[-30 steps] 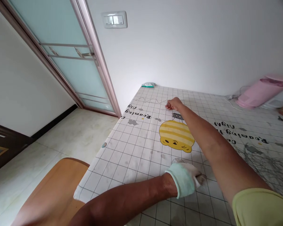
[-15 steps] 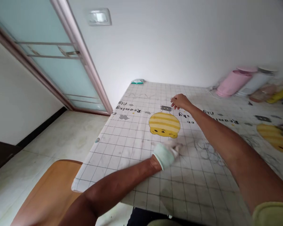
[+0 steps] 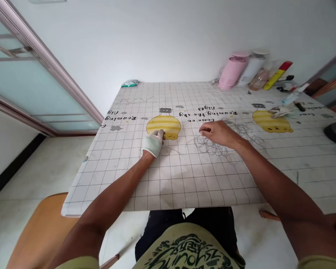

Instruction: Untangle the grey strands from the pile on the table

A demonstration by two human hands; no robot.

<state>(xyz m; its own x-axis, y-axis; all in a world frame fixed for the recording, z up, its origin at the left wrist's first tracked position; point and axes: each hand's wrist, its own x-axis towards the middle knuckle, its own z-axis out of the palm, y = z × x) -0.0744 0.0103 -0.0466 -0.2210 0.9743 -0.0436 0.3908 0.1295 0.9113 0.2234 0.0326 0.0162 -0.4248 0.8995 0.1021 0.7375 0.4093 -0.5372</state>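
My left hand (image 3: 153,142), in a white and pale green glove, rests on the checked tablecloth (image 3: 168,179) at the lower edge of a printed yellow striped bear. Its fingers are curled together, and a thin loose strand (image 3: 169,150) lies just beside it. To the right, my bare right hand (image 3: 220,133) is closed in a pinch above a tangle of fine dark thread or wire (image 3: 210,146). Whatever either hand holds is too fine or too hidden to make out. More of the tangle (image 3: 256,142) spreads right of my right wrist.
Along the wall stand a pink cylinder (image 3: 232,73), a white cylinder (image 3: 251,69), a bottle (image 3: 259,80) and a yellow-red box (image 3: 277,76). A crumpled glove or cloth (image 3: 285,111) lies at right. A green-white packet (image 3: 130,83) sits at the back left corner; a wooden chair (image 3: 39,228) is below left.
The view has swung right and now takes in more of the table. My right hand has come back from the far side to the tangle; my left hand has shifted onto the bear print.
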